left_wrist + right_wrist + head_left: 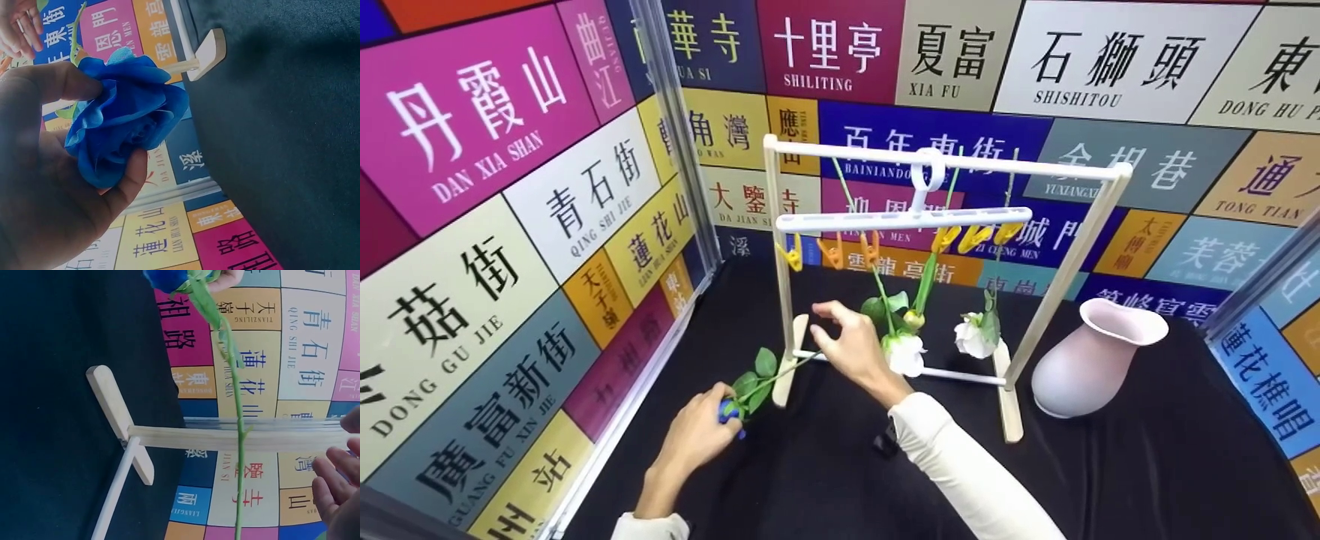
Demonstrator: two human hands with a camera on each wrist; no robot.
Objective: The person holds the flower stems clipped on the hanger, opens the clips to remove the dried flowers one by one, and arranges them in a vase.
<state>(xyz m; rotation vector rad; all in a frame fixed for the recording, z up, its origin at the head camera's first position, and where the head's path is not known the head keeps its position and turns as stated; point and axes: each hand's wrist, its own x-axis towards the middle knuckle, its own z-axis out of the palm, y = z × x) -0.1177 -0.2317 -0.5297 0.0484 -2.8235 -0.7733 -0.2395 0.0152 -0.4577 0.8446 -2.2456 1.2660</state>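
Observation:
My left hand (695,429) grips a blue rose (135,112) by its bloom, thumb and fingers around the petals. In the right wrist view the rose's long green stem (240,455) runs across the view; in the head view it slants up to the right. Beyond the stem's far end, my right hand (851,343) is raised with its thumb and fingers apart, holding nothing. It hovers in front of a wooden frame (1046,277), below the orange clip (832,253) of a white hanger (904,220).
Two white roses, one here (905,354) and one farther right (975,335), hang upside down from the hanger's clips, with a small yellowish bud (913,319) between them. A pink-white vase (1084,364) stands right of the frame on black cloth (825,480). Sign-printed panels surround the table.

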